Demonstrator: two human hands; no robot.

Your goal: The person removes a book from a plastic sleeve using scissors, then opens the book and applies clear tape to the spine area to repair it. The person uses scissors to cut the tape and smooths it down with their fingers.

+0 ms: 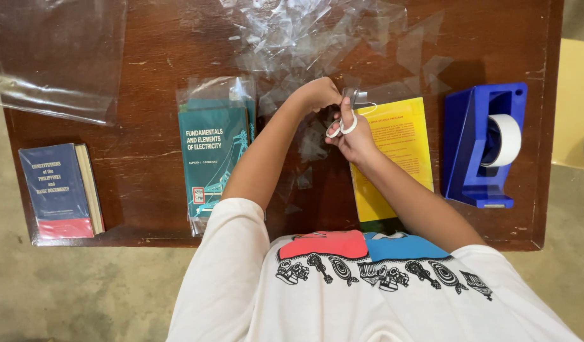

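The right hand (355, 140) has its fingers through the white handles of a pair of scissors (346, 114) (metal blades pointing away), over the yellow book (393, 158). Just beyond, the left hand (318, 95) is curled shut, seemingly pinching clear plastic (314, 136) that hangs near the blades. Farther off, plastic scraps (298, 31) litter the table (146, 164).

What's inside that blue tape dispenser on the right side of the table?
The blue tape dispenser holds a roll of pale tape, standing on edge in its open hollow. The roll's left part and whatever it turns on are hidden behind the dispenser's blue wall.
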